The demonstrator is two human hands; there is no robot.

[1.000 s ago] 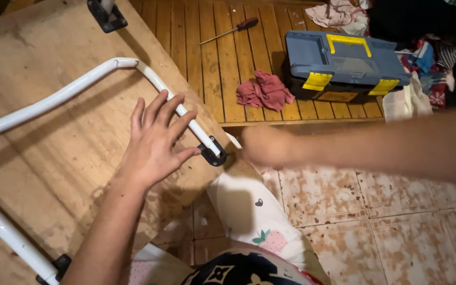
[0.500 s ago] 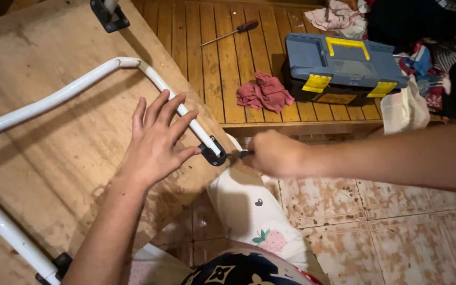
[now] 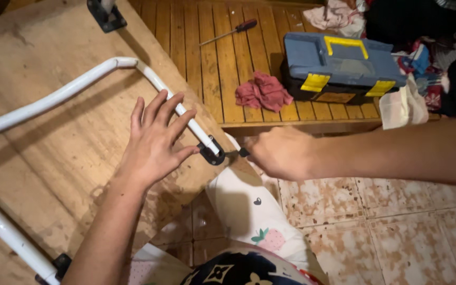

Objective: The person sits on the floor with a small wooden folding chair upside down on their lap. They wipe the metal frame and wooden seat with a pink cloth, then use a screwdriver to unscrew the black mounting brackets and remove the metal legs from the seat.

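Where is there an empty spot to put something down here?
The wooden board is bare inside the bend of the white tube, left of the left hand. The slatted platform has bare planks between the screwdriver and red rag. It is crowded around the toolbox and clothes pile.

A single head-worn camera looks steeply down from just above the person's lap, close to both hands. The left hand (image 3: 151, 145) lies on a white tube (image 3: 80, 84) left of the grip; the right hand (image 3: 281, 153) closes on a tool (image 3: 237, 153) at the tube's black end bracket (image 3: 210, 154). Beyond the grip, the view reaches a toolbox (image 3: 339, 66). No second view shares the scene.
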